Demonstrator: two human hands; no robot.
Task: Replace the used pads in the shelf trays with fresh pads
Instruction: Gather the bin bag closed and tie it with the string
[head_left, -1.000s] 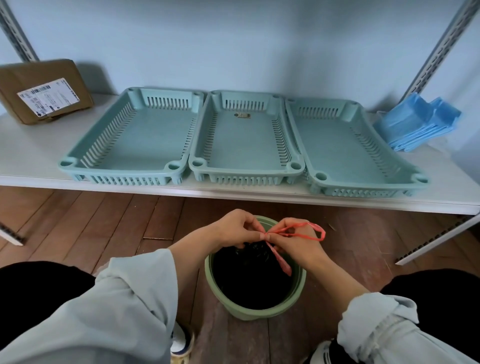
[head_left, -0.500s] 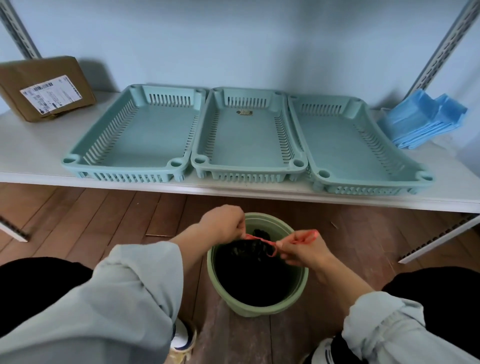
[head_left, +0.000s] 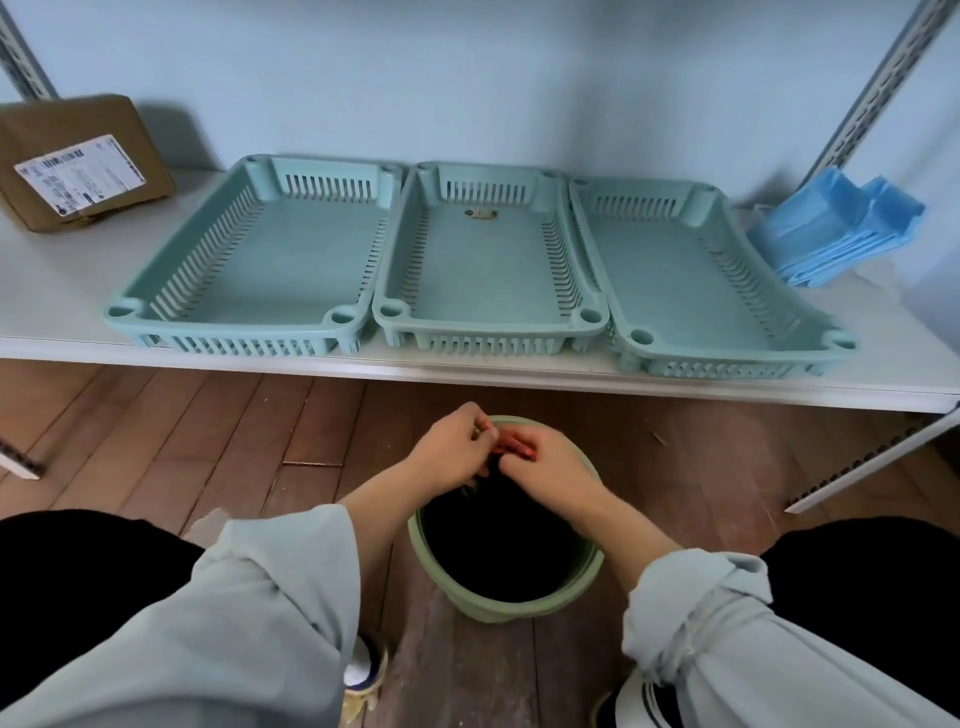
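Three teal slotted trays stand side by side on the white shelf (head_left: 47, 291): the left tray (head_left: 249, 270), the middle tray (head_left: 488, 270) and the right tray (head_left: 696, 291), with no pads in them. A stack of folded blue pads (head_left: 836, 228) lies at the shelf's right end. Below, a green bin (head_left: 504, 597) with a black bag stands on the floor. My left hand (head_left: 452, 457) and my right hand (head_left: 550, 467) meet over its far rim, both pinching the bag's red drawstring (head_left: 511, 444).
A brown cardboard parcel (head_left: 78, 161) with a white label leans at the shelf's left end. Grey slotted shelf uprights (head_left: 878, 88) rise at both sides. My knees in black trousers flank the bin on the wooden floor (head_left: 156, 441).
My hands pulled the red drawstring apart, then came back together over the bin's far rim. The loop of string is now bunched small between my fingers.
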